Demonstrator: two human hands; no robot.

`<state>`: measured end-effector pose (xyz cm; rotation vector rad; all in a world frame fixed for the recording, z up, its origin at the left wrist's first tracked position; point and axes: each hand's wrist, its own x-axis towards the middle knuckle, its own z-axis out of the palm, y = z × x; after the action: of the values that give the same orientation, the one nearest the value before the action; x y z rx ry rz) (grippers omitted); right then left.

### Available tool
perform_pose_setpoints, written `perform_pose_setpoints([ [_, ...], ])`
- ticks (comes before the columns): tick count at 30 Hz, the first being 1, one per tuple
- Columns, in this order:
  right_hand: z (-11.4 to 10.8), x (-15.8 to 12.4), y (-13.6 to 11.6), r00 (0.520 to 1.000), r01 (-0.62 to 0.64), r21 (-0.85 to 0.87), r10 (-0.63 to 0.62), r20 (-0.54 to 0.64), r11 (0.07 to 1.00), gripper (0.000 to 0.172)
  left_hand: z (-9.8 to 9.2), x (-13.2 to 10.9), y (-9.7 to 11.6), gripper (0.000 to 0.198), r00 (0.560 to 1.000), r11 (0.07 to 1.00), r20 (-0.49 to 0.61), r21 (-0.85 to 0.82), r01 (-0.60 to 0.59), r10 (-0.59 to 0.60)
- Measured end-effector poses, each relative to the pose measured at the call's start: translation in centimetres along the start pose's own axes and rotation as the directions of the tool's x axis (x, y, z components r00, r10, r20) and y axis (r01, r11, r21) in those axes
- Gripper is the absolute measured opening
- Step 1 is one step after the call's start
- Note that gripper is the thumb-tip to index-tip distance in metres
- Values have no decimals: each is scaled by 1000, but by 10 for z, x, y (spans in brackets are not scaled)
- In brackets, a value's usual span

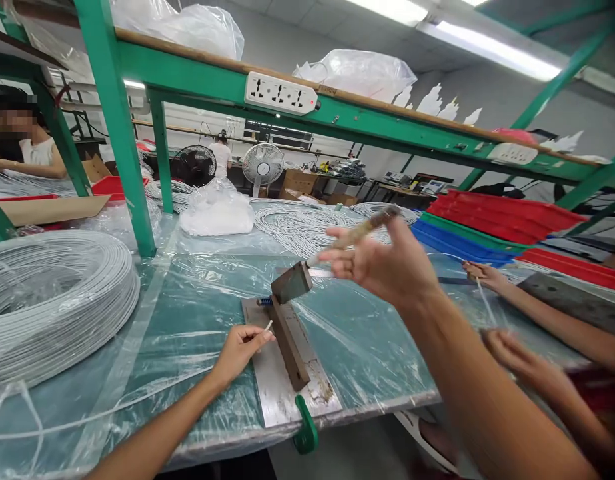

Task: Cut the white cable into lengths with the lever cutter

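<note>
A lever cutter (287,333) on a metal base plate (272,387) is clamped at the table's front edge. Its blade arm is raised. My right hand (382,263) is closed around the cutter's wooden handle (362,230), holding it up. My left hand (240,350) pinches the end of a thin white cable (268,326) just left of the blade. The cable trails off to the left across the plastic-covered table (187,333).
A large coil of white cable (52,300) lies at the left. More coils (297,227) and a plastic bag (217,210) lie behind. Stacked red, green and blue trays (487,227) stand at the right. Another person's hands (487,277) handle cable at the right. A green shelf post (122,133) rises at the left.
</note>
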<state>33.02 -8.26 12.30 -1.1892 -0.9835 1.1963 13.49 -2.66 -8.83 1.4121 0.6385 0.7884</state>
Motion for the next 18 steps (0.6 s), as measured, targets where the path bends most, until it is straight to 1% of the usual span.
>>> perform_pose_setpoints([
  [2,2,44,-8,999,30,-47,-32,-32,998,79,-1,1,-2,53,1000,1000,-6,-16,1,-1],
  [4,4,85,-10,997,54,-80,-58,-48,995,79,-3,1,-4,52,1000,1000,-17,-26,2,-2],
  [6,7,120,-5,997,47,-118,-53,-49,992,78,-4,2,-7,53,1000,999,-29,-36,1,-2],
  [9,10,160,8,999,27,-158,-32,-29,987,73,-5,3,-9,52,999,999,-30,-40,-13,12],
  [11,10,178,18,999,20,-166,-26,-36,986,75,-5,3,-9,49,999,999,-23,-39,-27,26],
  [14,10,195,28,997,16,-171,-29,-73,985,85,-4,2,-7,47,999,999,2,-26,-35,35],
  [16,12,199,33,995,40,-179,-55,-83,983,86,-3,3,-5,48,999,999,18,-18,-38,38],
  [18,17,195,37,986,93,-200,-117,-115,975,80,-3,3,-4,49,999,999,15,-11,-46,46],
])
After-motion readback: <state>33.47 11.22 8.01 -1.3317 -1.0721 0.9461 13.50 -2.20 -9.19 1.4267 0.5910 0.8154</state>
